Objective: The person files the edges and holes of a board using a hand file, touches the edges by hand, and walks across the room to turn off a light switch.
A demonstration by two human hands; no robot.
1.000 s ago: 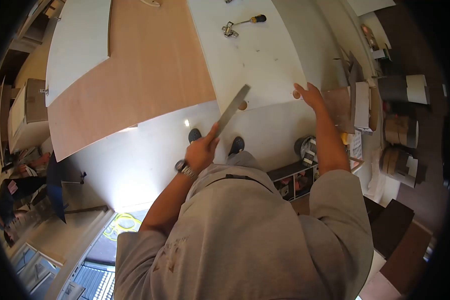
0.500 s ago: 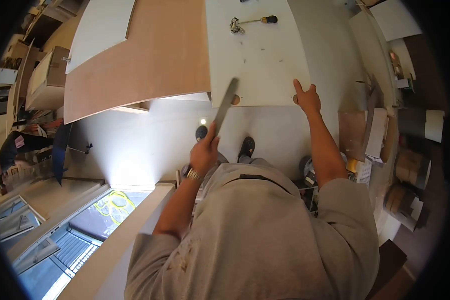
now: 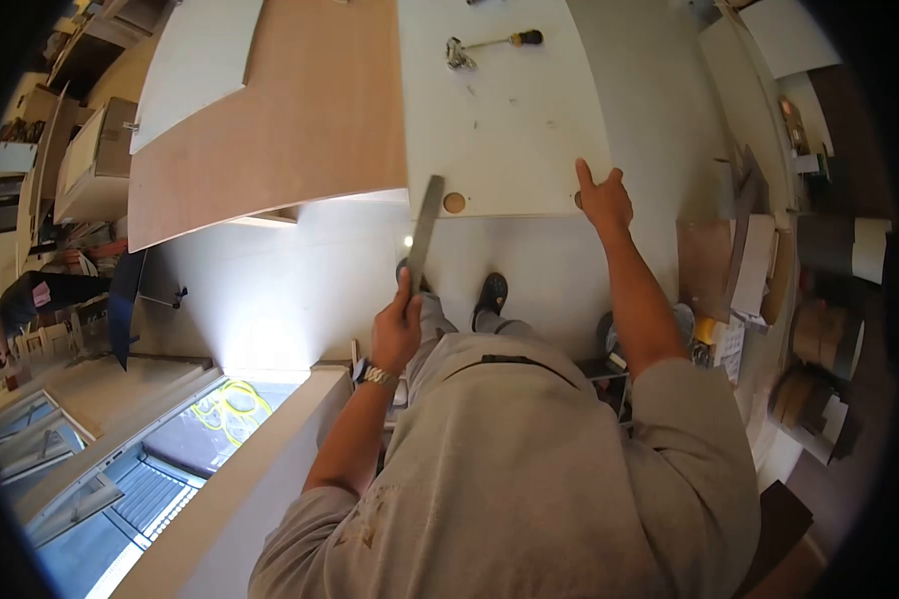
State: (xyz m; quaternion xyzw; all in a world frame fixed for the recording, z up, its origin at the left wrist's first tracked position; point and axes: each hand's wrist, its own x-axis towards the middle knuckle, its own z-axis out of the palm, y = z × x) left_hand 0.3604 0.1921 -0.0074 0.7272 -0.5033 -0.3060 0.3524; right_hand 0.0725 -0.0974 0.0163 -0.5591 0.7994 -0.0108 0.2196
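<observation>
My left hand is closed around the lower end of a flat grey metal file, which points up and away from me. The file's tip is close to the near left corner of the white board; whether it touches cannot be told. At the board's near right corner, my right hand holds the edge, thumb stretched over the top and the other fingers partly hidden. Two round holes lie near that front edge, the right one half covered by the hand. Farther up on the board lie a screwdriver and a metal hinge.
Left of the white board is a brown wooden panel with another white panel on it. A cardboard box stands at left. Another person bends at far left. Board offcuts lean at right.
My left hand has drawn the file back toward me and slightly left, off the hole it partly overlapped. My right hand stays at the corner. The view has shifted slightly.
</observation>
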